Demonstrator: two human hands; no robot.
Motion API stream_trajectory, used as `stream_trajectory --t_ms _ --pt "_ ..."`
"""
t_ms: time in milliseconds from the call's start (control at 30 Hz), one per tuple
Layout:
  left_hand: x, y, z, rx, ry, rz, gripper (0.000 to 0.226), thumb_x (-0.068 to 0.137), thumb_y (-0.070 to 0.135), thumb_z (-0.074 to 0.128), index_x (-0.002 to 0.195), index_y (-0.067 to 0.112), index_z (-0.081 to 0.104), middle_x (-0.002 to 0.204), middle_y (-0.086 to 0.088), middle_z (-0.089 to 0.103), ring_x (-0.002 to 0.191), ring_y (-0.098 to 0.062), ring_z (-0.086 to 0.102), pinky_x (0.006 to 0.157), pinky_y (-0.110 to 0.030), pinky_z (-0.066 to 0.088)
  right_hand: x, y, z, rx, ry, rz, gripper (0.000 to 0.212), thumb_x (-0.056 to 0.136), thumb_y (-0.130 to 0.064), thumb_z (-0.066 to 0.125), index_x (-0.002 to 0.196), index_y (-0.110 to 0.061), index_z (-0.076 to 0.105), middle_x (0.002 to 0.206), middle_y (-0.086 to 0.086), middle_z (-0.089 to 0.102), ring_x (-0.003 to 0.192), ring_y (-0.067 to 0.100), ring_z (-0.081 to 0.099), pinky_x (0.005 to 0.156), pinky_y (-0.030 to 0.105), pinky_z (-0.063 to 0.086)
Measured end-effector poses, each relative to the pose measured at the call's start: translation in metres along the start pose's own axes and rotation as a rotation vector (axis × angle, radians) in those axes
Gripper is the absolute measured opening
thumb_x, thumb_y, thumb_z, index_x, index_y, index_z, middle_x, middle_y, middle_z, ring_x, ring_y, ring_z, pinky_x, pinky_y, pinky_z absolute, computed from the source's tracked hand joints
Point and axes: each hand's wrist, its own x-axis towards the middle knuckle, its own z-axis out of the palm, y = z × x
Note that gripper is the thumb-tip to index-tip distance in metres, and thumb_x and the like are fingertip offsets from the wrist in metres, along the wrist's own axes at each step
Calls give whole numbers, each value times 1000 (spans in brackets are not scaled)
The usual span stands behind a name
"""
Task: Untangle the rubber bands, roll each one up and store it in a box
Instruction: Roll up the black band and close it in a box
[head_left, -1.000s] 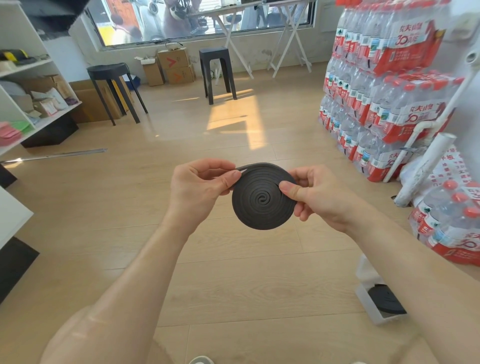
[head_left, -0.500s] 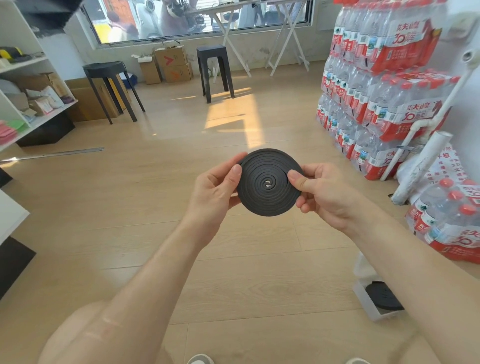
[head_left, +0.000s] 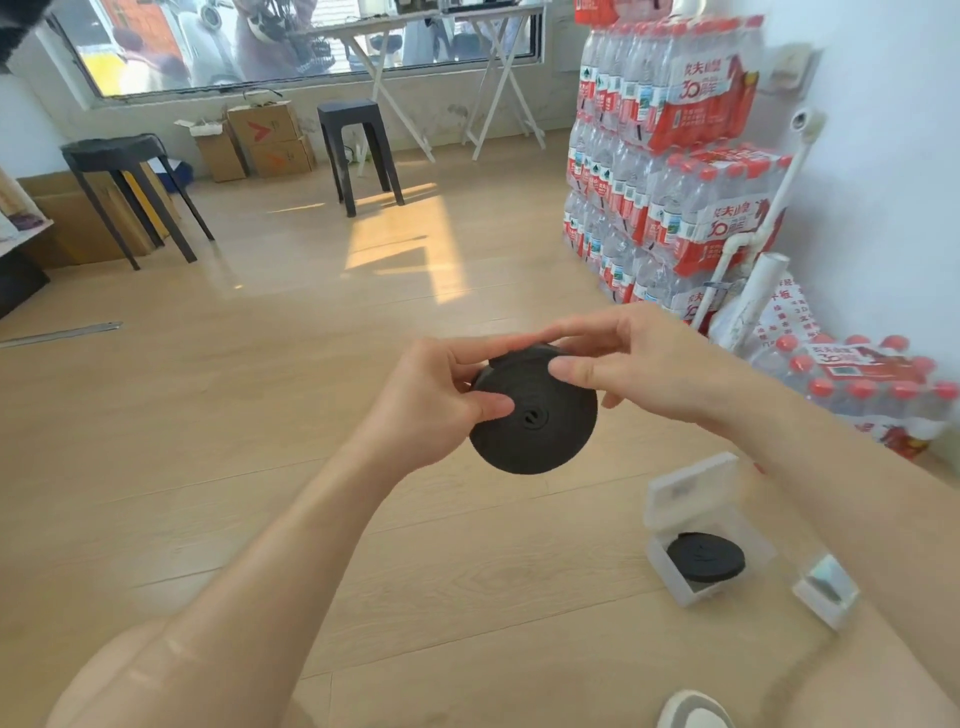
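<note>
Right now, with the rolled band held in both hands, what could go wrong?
1. The rolled band is pinched only between the left hand and right hand. Its outer end at the top looks loose, so it may uncoil.
2. The open box on the floor already holds a roll, so this one may not fit there.

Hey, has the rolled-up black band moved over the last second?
Yes. The rolled band has shifted right, away from the sunlit floor patch and towards the open white box.
</note>
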Motion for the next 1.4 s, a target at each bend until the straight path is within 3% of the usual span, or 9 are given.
stream_trajectory --t_ms 67,167,333,633,867,1033,1133,1267,1400 --pt "8 7 19 7 -80 9 63 78 -15 63 101 43 64 78 20 72 82 -1 69 73 -17 55 -9 2 -14 -43 14 -32 26 87 -15 69 112 -25 70 95 -4 75 83 13 69 58 21 54" --pt "26 15 47 5 -134 17 59 80 -12 64 105 41 63 86 9 74 83 -9 71 73 -21 56 -26 17 -40 -54 89 -42 32 82 -12 74 108 -30 69 96 -1 72 75 18 71 55 24 54" --pt "65 29 114 -39 -233 -1 57 82 -12 62 107 40 63 90 -4 75 85 -18 71 73 -34 59 -61 61 -91 32 197 56 39 83 -13 74 116 -32 67 83 -2 76 66 0 65 52 14 46" --pt "105 -14 238 -89 -336 -197 46 83 -10 63 112 27 65 79 4 75 72 -14 70 67 -42 58 -101 181 -127 211 272 316 32 83 -20 76 113 -29 71 66 -11 70 59 -5 58 49 13 42" --pt "129 -118 298 -56 -473 -417 43 87 -3 60 125 19 58 104 -2 67 80 -13 65 61 -33 57 -85 296 -86 384 329 641 31 79 -9 77 108 -18 72 88 12 74 51 0 59 41 13 37" --pt "140 -199 329 70 -612 -485 47 91 13 60 134 27 49 128 0 54 110 -18 59 92 -33 50 -67 372 -47 432 335 851 26 79 -9 77 101 -22 73 89 7 73 72 18 64 56 25 46" --pt "135 -232 342 96 -539 -513 57 91 21 60 143 25 37 137 2 46 120 -14 50 95 -26 44 -56 403 -35 463 393 947 22 82 -6 74 99 -20 70 78 0 68 65 16 57 52 23 40" --pt "118 -263 347 205 -575 -358 68 85 35 66 145 23 35 146 9 38 126 -3 39 103 -19 33 -40 432 -21 490 514 1023 23 83 -4 72 103 -15 67 83 0 67 68 14 58 52 23 41" --pt "108 -281 351 495 -703 -193 81 85 57 58 150 24 23 157 4 20 143 -13 18 116 -28 19 -26 449 -10 444 533 1081 30 80 -7 74 109 -9 69 96 10 71 65 14 56 52 23 41"
